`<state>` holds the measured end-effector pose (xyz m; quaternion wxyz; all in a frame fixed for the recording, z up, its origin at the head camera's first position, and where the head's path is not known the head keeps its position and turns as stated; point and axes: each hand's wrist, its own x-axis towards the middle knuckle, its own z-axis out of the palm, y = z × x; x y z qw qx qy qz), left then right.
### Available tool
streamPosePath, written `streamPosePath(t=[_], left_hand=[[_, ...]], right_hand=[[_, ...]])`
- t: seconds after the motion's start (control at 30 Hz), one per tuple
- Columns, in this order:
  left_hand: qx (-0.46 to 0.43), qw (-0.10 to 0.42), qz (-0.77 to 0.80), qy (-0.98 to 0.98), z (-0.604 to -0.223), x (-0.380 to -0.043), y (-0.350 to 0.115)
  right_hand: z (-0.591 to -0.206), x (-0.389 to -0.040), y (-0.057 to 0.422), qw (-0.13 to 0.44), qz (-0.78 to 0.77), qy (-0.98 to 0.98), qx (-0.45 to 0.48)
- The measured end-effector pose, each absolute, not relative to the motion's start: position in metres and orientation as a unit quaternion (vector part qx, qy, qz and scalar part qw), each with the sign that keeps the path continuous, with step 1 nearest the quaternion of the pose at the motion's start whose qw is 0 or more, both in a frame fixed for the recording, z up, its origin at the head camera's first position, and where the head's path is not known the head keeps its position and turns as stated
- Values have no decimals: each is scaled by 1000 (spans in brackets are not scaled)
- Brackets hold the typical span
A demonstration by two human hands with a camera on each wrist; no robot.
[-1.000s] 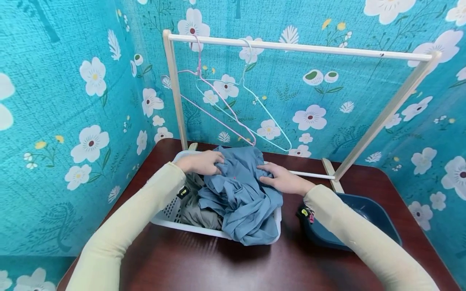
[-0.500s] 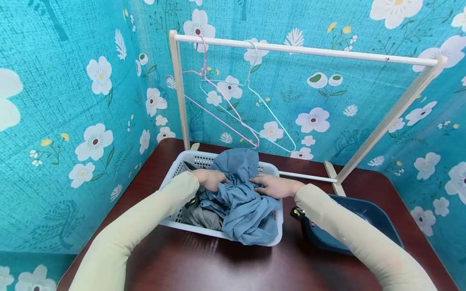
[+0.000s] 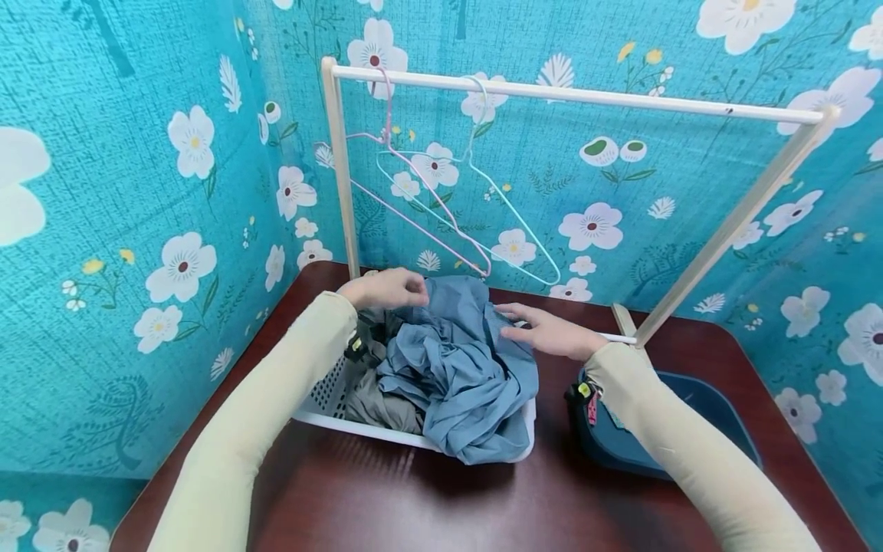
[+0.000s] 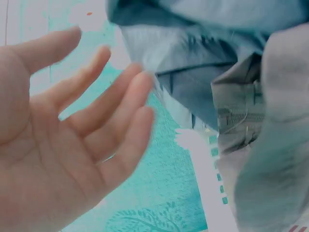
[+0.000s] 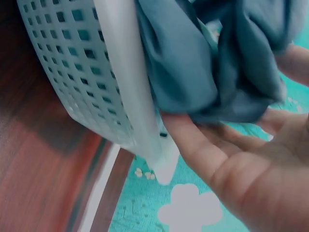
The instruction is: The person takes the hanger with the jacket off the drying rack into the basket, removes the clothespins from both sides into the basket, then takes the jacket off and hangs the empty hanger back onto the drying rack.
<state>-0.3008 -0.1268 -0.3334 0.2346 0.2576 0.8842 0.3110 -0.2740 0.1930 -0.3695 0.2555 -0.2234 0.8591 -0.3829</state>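
Note:
A crumpled blue cloth garment (image 3: 455,368) lies heaped in the white plastic basket (image 3: 386,435) and hangs over its rim. My left hand (image 3: 386,289) is above the basket's back left part; in the left wrist view the left hand (image 4: 91,116) has its fingers spread, apart from the cloth. My right hand (image 3: 548,332) is at the garment's right edge. In the right wrist view, the right hand's (image 5: 241,164) extended fingers touch the underside of the blue cloth. A grey garment (image 4: 241,116) with a zipper lies beside the blue one in the basket.
A wooden rack (image 3: 552,90) stands behind the basket. From its bar hang a pink hanger (image 3: 441,211) and a light blue hanger (image 3: 513,211). At the right, partly under my forearm, stands a dark blue bin (image 3: 717,418). A patterned cloth wall (image 3: 172,192) closes the back and left.
My left hand has come up off the blue garment toward the back left. My right hand has shifted right, and the garment's back part is spread wider, over the basket's back rim.

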Motion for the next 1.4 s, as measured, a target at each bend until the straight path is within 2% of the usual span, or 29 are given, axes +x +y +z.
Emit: streamPosePath(t=[0.17, 0.37, 0.47, 0.63, 0.7, 0.8, 0.9, 1.1, 1.27, 1.4], left_hand=[[201, 204, 328, 900, -341, -318, -122], [163, 254, 335, 892, -357, -331, -110], [153, 247, 360, 886, -361, -335, -106], [138, 205, 418, 874, -358, -336, -105], [137, 206, 428, 869, -353, -334, -107], [153, 210, 405, 877, -342, -326, -114], [187, 192, 354, 896, -331, -316, -123], [240, 169, 296, 909, -324, -291, -141], [303, 134, 234, 914, -333, -273, -144], [316, 162, 224, 908, -338, -261, -140]], right_hand=[[-368, -274, 205, 258, -431, 840, -205], [-363, -258, 212, 286, -431, 825, -225], [-357, -247, 213, 291, -405, 830, -249], [-350, -231, 209, 252, -347, 856, -289], [-348, -226, 207, 232, -330, 863, -304], [-346, -218, 206, 196, -295, 878, -322], [-345, -209, 207, 178, -263, 888, -334], [-345, -191, 201, 191, -228, 878, -376], [-354, -187, 193, 179, -175, 880, -403], [-362, -188, 187, 167, -147, 890, -398]])
